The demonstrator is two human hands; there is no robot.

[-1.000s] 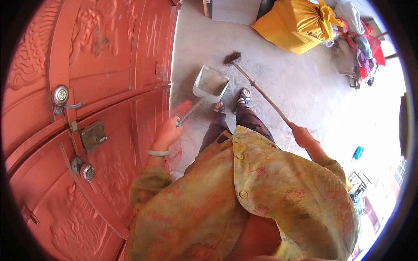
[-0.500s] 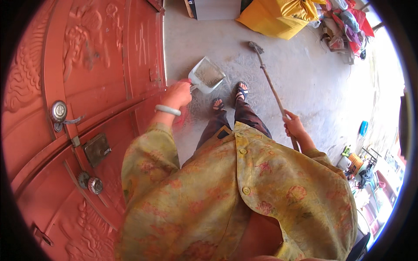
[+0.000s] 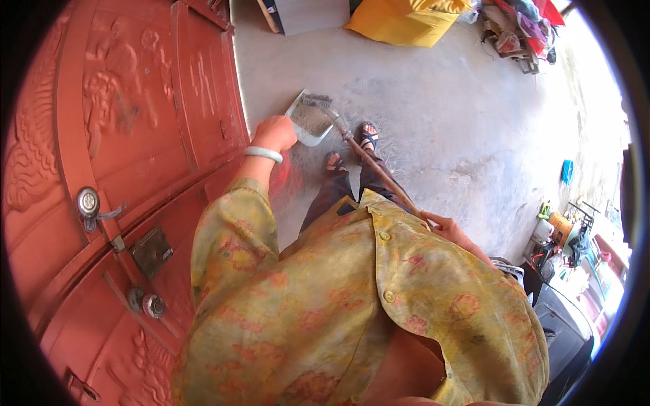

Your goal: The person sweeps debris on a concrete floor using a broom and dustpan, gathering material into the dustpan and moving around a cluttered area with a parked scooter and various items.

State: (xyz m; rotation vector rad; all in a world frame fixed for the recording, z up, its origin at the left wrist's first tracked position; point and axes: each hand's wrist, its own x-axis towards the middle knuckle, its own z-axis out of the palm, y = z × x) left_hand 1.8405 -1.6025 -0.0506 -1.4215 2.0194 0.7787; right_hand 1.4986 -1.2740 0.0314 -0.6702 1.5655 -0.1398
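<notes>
My left hand [image 3: 275, 134], with a pale bangle at the wrist, is closed around the handle of a white dustpan [image 3: 313, 140]. The pan rests near the floor ahead of my feet and has grey dust or grit in it. My right hand [image 3: 448, 230] grips the upper end of a long wooden-handled broom [image 3: 382, 174]. Its handle slants across in front of my legs. The small, dark, worn broom head lies over the pan's right and far side, and whether it touches the dust I cannot tell.
A red embossed metal door [image 3: 142, 101] fills the left side. Ahead stand a grey panel [image 3: 315, 15] and a yellow bag [image 3: 406, 24], with a heap of coloured bags [image 3: 518, 34] beyond to the right. Assorted household items [image 3: 565, 230] sit at the right.
The broom head has swung left from the open floor onto the dustpan. My right hand has moved down and slightly left; my left hand still holds the pan, which has shifted slightly left.
</notes>
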